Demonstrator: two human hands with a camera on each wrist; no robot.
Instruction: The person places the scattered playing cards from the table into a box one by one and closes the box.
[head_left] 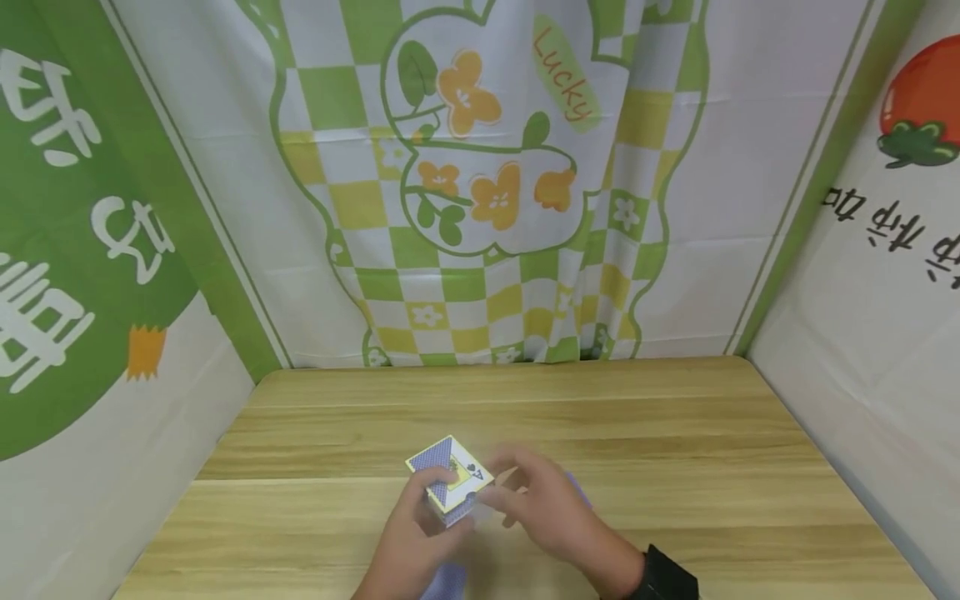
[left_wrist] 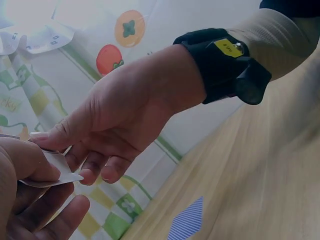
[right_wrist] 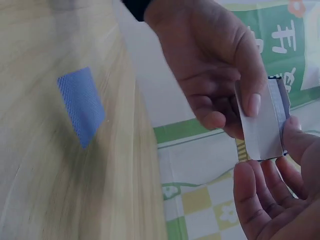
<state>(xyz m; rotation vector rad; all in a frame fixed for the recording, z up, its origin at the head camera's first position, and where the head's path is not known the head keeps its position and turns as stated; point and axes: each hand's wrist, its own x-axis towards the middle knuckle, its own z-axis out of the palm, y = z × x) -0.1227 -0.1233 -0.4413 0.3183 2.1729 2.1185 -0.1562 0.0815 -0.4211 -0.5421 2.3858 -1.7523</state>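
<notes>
Tilted above the table is a playing card box (head_left: 450, 475), blue-patterned with a yellow border and a white corner marked "A". My left hand (head_left: 412, 521) grips it, thumb across the printed face and fingers underneath. At the box's right end, my right hand (head_left: 543, 500) pinches the edge between thumb and fingertips. In the right wrist view a plain white side of the box (right_wrist: 262, 125) shows, the left thumb pressing on it and the right thumb (right_wrist: 295, 130) at its edge.
Two blue-patterned pieces lie on the wooden table (head_left: 315, 450): one blue piece (head_left: 447, 583) below the left hand, the other blue piece (head_left: 579, 490) behind the right hand. Printed cloth (head_left: 495, 292) hangs at the table's back and along both sides.
</notes>
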